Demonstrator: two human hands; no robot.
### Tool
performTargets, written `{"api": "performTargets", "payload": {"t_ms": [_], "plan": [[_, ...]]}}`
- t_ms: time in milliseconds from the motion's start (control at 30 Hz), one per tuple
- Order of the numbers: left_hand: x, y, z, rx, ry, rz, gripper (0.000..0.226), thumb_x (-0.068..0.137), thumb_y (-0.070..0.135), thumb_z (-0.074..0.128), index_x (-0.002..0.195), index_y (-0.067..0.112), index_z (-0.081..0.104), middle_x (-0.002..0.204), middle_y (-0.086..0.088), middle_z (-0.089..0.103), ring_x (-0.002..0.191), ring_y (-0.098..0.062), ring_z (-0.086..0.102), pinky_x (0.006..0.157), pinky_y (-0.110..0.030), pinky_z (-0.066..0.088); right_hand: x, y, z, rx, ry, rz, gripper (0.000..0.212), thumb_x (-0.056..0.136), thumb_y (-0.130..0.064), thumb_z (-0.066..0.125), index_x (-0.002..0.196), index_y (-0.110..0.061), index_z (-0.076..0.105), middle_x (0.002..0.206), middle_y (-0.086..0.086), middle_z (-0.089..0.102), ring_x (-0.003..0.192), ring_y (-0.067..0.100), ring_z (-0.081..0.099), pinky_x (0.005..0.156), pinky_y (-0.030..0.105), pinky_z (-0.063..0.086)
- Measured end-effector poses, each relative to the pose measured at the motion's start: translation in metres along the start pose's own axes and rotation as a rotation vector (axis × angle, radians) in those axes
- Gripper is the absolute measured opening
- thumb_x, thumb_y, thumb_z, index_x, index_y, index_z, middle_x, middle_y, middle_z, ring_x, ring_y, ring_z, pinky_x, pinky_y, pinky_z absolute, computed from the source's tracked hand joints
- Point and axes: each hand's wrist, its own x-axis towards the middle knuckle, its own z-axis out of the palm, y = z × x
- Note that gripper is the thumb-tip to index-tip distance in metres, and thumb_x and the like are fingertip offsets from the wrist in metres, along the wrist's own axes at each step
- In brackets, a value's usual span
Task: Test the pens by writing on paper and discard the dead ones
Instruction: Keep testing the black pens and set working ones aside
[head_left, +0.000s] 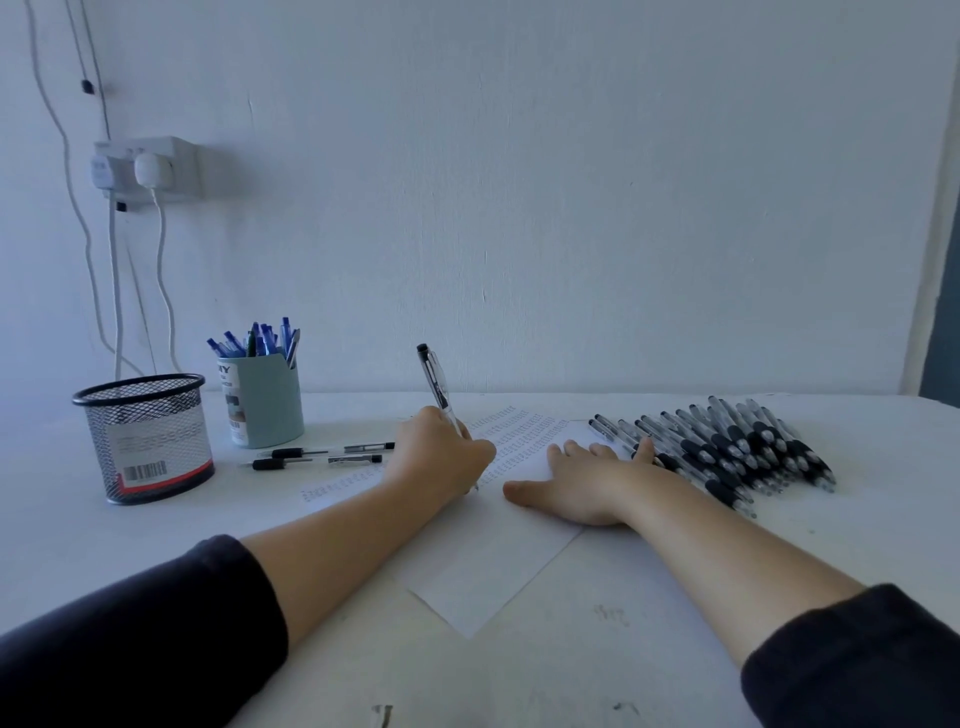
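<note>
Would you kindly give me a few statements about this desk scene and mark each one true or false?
1. The left hand holds a pen on the paper. True.
2. The right hand grips a pen. False: it lies flat on the paper.
3. The pile of pens lies right of the paper. True.
4. The wire mesh cup is full of blue pens. False: those stand in the pale green cup.
5. A few pens lie loose beside the cups. True.
</note>
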Motion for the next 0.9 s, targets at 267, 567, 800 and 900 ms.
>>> {"api": "performTargets", "payload": {"t_ms": [267, 567, 800, 900], "plan": [[0.008, -0.006, -0.002, -0.198, 0.034, -0.021, 0.024, 0.076, 0.010, 0.054, 0.053, 0.010, 0.049, 0.043, -0.003, 0.054, 0.039, -0.014, 0.038, 0.045, -0.019, 0.029, 0.000, 0.000, -0.002, -0.009, 0.001, -0.006, 0.089, 0.086, -0.076, 0.020, 0.153, -0.019, 0.005, 0.161, -0.002, 0.002, 0.148, 0.022, 0.001, 0.109, 0.065, -0.013], [0.020, -0.010, -0.015, -0.555, 0.140, -0.061, 0.021, 0.090, 0.008, 0.043, 0.070, 0.010, 0.050, 0.066, -0.005, 0.051, 0.058, -0.017, 0.046, 0.058, -0.030, 0.038, -0.002, 0.001, -0.004, -0.011, -0.013, -0.008, 0.088, 0.086, -0.075, 0.020, 0.153, -0.021, 0.005, 0.161, -0.004, 0.002, 0.148, 0.021, 0.001, 0.110, 0.064, -0.011], [0.021, -0.010, -0.020, -0.520, 0.131, 0.081, 0.010, 0.095, 0.029, 0.052, 0.097, 0.019, 0.052, 0.065, -0.007, 0.051, 0.048, -0.014, 0.039, 0.044, -0.023, 0.033, -0.002, 0.001, -0.004, -0.017, -0.022, -0.006, 0.087, 0.087, -0.074, 0.019, 0.153, -0.021, 0.003, 0.161, -0.004, 0.000, 0.148, 0.020, -0.001, 0.111, 0.063, -0.010], [0.021, -0.010, -0.017, -0.534, 0.101, 0.116, 0.020, 0.095, 0.040, 0.048, 0.077, 0.029, 0.047, 0.062, -0.004, 0.040, 0.046, -0.013, 0.032, 0.045, -0.022, 0.027, 0.000, 0.001, -0.004, -0.016, -0.025, -0.010, 0.087, 0.087, -0.075, 0.019, 0.153, -0.021, 0.003, 0.161, -0.005, -0.001, 0.148, 0.019, -0.002, 0.111, 0.063, -0.011]]}}
